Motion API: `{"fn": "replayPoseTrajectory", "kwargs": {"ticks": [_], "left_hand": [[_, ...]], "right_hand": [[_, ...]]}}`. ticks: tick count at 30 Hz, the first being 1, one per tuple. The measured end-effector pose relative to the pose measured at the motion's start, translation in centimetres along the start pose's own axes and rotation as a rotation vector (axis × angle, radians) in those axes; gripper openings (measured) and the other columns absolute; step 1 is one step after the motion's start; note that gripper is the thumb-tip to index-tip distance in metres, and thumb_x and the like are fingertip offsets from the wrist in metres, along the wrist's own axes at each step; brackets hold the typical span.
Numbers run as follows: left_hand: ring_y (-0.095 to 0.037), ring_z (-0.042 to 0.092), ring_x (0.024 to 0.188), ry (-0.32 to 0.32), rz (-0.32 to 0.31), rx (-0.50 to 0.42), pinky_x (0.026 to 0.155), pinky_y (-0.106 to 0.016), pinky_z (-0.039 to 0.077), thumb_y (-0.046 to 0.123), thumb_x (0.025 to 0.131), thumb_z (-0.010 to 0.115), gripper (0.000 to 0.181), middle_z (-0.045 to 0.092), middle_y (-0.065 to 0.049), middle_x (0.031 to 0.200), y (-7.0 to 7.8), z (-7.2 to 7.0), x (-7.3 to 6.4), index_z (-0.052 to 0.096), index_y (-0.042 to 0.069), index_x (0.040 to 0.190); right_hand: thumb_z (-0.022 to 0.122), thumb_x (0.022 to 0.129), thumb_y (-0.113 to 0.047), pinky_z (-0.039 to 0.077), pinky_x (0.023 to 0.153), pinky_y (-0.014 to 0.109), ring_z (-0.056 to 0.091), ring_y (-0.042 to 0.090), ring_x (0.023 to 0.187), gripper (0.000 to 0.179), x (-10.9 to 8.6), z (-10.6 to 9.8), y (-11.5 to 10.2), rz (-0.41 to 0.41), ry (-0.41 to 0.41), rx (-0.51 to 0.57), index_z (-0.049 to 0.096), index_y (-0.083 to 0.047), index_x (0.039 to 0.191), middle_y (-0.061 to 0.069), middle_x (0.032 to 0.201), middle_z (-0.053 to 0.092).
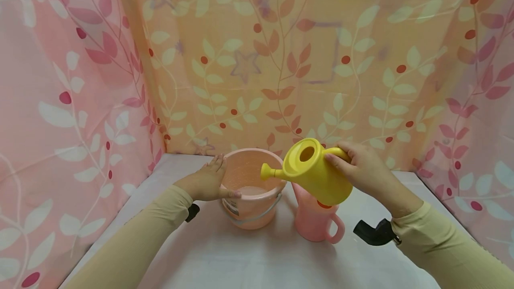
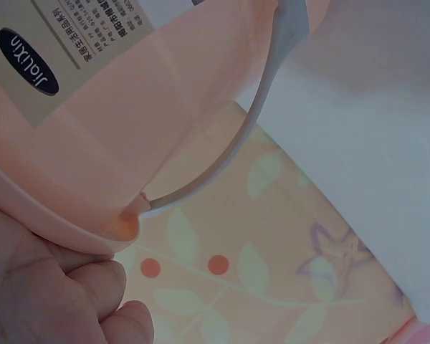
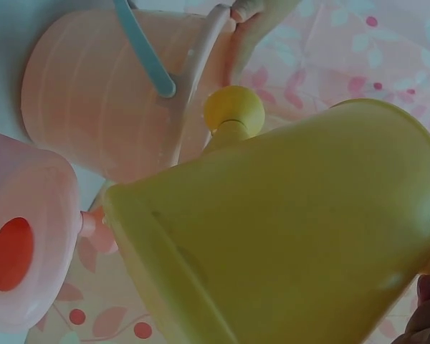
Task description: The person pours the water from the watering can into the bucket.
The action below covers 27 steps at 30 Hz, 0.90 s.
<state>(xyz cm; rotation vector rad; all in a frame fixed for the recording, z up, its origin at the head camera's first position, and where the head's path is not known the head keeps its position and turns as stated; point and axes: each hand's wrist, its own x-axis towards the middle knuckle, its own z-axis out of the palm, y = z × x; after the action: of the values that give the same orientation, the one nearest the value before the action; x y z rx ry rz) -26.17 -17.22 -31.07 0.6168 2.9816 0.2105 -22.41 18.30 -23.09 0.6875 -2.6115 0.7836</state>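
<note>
My right hand (image 1: 361,171) grips the handle of a yellow watering can (image 1: 321,177) and holds it up, tilted left. Its round spout head (image 3: 234,110) reaches over the inside of a peach-pink bucket (image 1: 253,213). My left hand (image 1: 205,179) rests against the bucket's left rim, fingers extended and thumb lying along the front rim. A grey bail handle (image 2: 229,154) hangs down the bucket's side. Right of the bucket, below the yellow can, stands a pink watering can (image 1: 313,224). Its round red opening (image 3: 11,254) shows in the right wrist view.
A white-covered table (image 1: 217,262) carries the bucket and the pink can. Leaf-patterned cloth (image 1: 249,97) encloses the back and both sides. Black wrist mounts (image 1: 375,232) stick out from the sleeves. A printed label (image 2: 54,57) is on the bucket's side.
</note>
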Motion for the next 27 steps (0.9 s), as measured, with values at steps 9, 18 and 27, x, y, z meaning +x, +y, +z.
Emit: {"fn": "replayPoseTrajectory", "kwargs": {"ticks": [9, 18, 27], "left_hand": [[-0.038, 0.001, 0.137, 0.000, 0.000, 0.003, 0.109, -0.052, 0.011, 0.078, 0.071, 0.045, 0.119, 0.000, -0.027, 0.149, -0.09, 0.09, 0.09, 0.007, -0.009, 0.143], [-0.037, 0.001, 0.138, -0.002, -0.006, 0.010, 0.109, -0.051, 0.011, 0.080, 0.070, 0.044, 0.120, 0.000, -0.027, 0.149, -0.14, 0.14, 0.12, 0.006, -0.009, 0.143], [-0.037, 0.001, 0.138, 0.001, -0.003, 0.007, 0.109, -0.051, 0.011, 0.079, 0.070, 0.044, 0.120, 0.000, -0.027, 0.149, -0.18, 0.24, 0.20, 0.007, -0.008, 0.143]], "right_hand": [[0.060, 0.088, -0.034, 0.048, 0.057, 0.028, 0.052, 0.018, 0.064, 0.024, -0.01, -0.02, -0.11, 0.004, -0.001, -0.001, 0.062, -0.010, 0.086, 0.002, 0.068, 0.055], [0.061, 0.088, -0.032, 0.046, 0.055, 0.027, 0.051, 0.017, 0.063, 0.021, -0.03, 0.00, -0.14, -0.015, 0.010, -0.004, 0.062, -0.011, 0.084, 0.000, 0.066, 0.054], [0.061, 0.088, -0.032, 0.046, 0.055, 0.028, 0.050, 0.018, 0.063, 0.022, 0.03, 0.13, 0.00, -0.017, 0.005, -0.014, 0.061, -0.011, 0.083, 0.000, 0.066, 0.053]]}}
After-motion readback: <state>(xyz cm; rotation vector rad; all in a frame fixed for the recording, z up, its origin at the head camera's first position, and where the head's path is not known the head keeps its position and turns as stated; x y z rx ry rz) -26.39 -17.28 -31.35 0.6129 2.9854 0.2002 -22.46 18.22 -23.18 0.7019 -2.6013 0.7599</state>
